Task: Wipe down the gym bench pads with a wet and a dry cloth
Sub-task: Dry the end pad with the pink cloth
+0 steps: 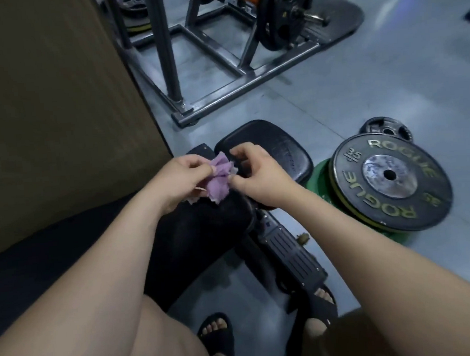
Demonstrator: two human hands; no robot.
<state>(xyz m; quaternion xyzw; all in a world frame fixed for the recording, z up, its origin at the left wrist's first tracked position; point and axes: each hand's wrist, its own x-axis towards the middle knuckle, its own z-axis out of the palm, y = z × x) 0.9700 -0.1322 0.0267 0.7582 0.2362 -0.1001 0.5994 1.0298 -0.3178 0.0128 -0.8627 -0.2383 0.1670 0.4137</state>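
A crumpled purple cloth [219,178] hangs between both hands above the bench. My left hand [181,178] grips its left side, fingers curled round it. My right hand [258,173] pinches the cloth's right edge with thumb and fingertips. Below them lies the long black bench pad [204,234], running toward me. Beyond it sits the smaller black seat pad [276,145], partly hidden by my right hand. Only one cloth shows.
A black ROGUE weight plate [390,179] lies on a green plate [318,181] right of the bench, a smaller plate [385,130] behind. A steel rack frame [223,87] with a loaded barbell stands ahead. A brown wall [53,106] is at left. My sandalled feet [216,333] are below.
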